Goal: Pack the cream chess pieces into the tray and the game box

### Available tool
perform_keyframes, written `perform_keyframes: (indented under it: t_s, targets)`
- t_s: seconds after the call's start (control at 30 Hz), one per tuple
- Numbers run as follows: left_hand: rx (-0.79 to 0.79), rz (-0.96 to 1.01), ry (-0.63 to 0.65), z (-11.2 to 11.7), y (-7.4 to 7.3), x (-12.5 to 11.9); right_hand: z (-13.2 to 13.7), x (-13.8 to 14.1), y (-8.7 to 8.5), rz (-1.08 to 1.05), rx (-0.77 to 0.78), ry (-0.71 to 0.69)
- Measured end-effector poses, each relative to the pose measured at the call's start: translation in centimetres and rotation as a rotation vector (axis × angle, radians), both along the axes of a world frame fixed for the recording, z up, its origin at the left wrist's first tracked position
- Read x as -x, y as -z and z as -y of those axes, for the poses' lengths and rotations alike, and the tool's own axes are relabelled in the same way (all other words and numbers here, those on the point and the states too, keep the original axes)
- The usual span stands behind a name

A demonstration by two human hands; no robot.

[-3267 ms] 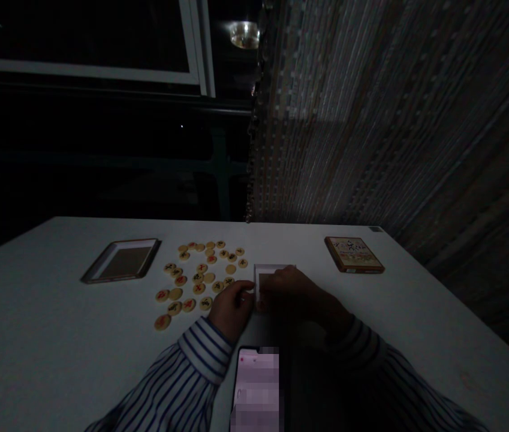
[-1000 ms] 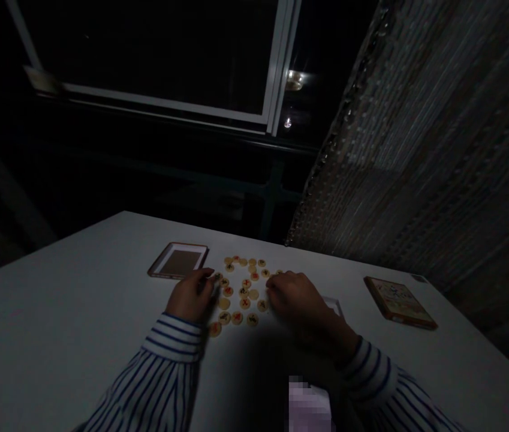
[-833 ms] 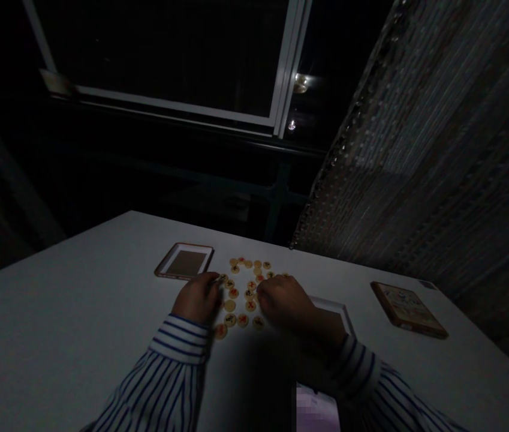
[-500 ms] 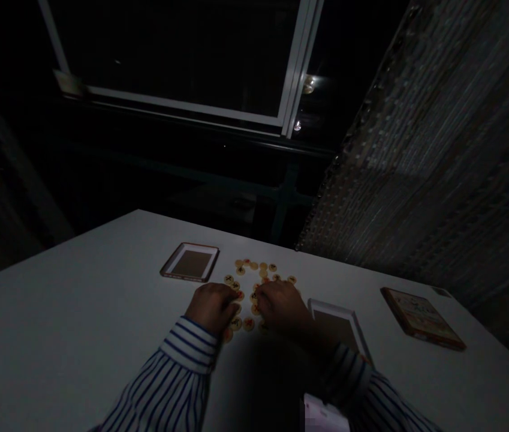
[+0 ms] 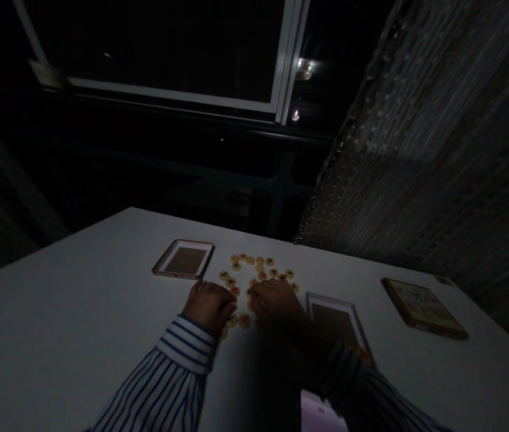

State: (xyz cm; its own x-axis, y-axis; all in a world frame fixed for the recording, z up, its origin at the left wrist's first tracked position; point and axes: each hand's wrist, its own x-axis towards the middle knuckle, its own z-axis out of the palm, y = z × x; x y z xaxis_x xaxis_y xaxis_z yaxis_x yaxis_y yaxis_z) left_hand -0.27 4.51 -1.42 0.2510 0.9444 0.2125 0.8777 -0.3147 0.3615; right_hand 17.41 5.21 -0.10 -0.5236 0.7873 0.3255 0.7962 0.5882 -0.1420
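Note:
Round, pale wooden Chinese chess pieces with red or black characters lie scattered across the middle of the table. At their left side, my left hand is palm down, with thumb and fingers closed at a piece that they mostly cover. My right hand bends over the middle of the group, its fingertips pinched at another piece. The pieces beneath my right palm are hidden. Several pieces, such as a red-marked one, show in the gap between my hands.
On the white table, a shallow open tray lies at left. Another open box half sits by my right forearm, with red-marked pieces at its near end. A closed printed box is farther right. A pinkish object shows at the bottom edge. A bead curtain hangs at right.
The view has shifted slightly. My left hand has closed in at the left pieces, and one there is now covered. My right hand has stayed over the middle pieces.

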Motion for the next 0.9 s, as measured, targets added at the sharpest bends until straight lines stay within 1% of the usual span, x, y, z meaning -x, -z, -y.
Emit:
perform_keyframes:
  t_s: [0.27, 0.47, 0.57, 0.63, 0.73, 0.8, 0.9]
  targets:
    - [0.042, 0.02, 0.017, 0.0, -0.4, 0.2, 0.0, -0.1, 0.4, 0.038, -0.016, 0.005]
    - [0.029, 0.026, 0.008, -0.2, -0.3, 0.4, -0.2, -0.2, 0.4, 0.036, -0.005, 0.005]
    - [0.01, 0.084, 0.022, -0.2, -0.5, 0.7, -0.2, -0.2, 0.5, 0.012, -0.028, 0.001]
    - [-0.006, 0.191, 0.011, -0.2, -0.7, 0.7, -0.2, -0.3, 0.5, -0.018, -0.052, 0.0]
    - [-0.014, 0.436, -0.065, 0.0, -1.3, 0.7, -0.2, -0.3, 0.5, -0.058, -0.068, -0.012]
    - [0.027, 0.626, -0.104, 0.2, -1.6, 0.5, -0.2, -0.2, 0.4, -0.086, -0.072, -0.019]
    - [0.115, 0.95, -0.109, 0.4, -1.8, 0.1, -0.1, -0.1, 0.2, -0.141, -0.077, -0.044]
